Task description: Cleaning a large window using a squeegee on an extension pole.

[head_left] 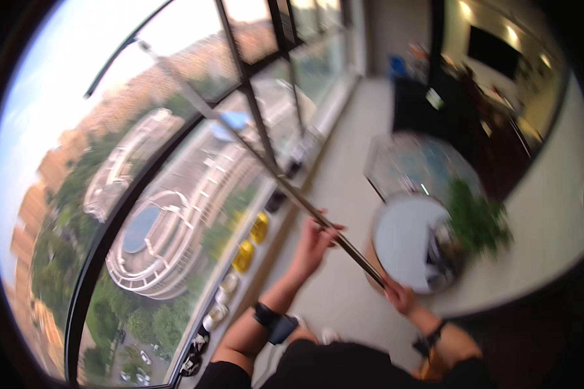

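Observation:
A long, pale metal pole [291, 189] slants from near my body up to the upper left. At its far end is a narrow dark crossbar [112, 66], like a window squeegee head, lying over the tall window [194, 162]. Whether the bar touches the glass I cannot tell. My left hand [313, 243] is closed around the pole partway along, a few fingertips showing past it. Lower down, near the pole's butt end, my right hand [399, 295] grips it. Motion blurs both hands somewhat.
Yellow [243, 256] and white objects [215, 316] line the windowsill at my left. Right of the pole stands a round white table [402, 236] beside a green plant [477, 217]. Beyond it are a glass-like table [422, 165] and dark furniture [428, 113]. Dark frames [241, 71] divide the window.

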Motion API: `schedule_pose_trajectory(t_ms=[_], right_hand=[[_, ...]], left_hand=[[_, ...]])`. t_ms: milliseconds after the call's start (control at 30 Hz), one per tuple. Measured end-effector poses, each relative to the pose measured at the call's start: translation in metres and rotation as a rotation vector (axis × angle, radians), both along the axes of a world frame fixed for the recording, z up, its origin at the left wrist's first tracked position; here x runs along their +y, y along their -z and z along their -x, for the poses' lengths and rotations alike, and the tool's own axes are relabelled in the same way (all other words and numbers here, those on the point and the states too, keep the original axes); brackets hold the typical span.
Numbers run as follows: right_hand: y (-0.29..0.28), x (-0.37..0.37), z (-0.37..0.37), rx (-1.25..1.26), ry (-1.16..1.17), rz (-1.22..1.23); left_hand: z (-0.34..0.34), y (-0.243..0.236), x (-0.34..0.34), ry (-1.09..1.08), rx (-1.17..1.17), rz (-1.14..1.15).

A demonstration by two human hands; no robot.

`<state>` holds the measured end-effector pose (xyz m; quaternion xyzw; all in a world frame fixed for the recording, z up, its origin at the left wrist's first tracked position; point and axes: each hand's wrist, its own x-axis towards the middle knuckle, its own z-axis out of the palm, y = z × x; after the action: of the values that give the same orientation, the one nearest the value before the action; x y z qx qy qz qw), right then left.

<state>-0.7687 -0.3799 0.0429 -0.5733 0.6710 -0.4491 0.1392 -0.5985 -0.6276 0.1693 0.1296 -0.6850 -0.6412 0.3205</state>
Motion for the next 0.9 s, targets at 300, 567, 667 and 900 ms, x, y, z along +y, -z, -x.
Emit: schedule_pose_trajectory(t_ms=[300,567,667,900], right_hand=[[-0.093,-0.2,-0.031,-0.327,-0.149,0.227],[-0.204,-0.346,-0.03,-0.614,-0.296,0.223],[-0.225,-0.379,-0.021,-0.651,-0.354,0.174],[-0.154,-0.4,0.022,-0.696,-0.379,0.005]], left_hand=[[0.012,-0.073,-0.079,-0.145,0.177,0.209],[0.01,-0.069,-0.168,-0.067,0.219,0.096],[0.011,-0.071,-0.195,-0.093,0.269,0.106],[0.03,-0.062,-0.215,-0.166,0.189,-0.022]])
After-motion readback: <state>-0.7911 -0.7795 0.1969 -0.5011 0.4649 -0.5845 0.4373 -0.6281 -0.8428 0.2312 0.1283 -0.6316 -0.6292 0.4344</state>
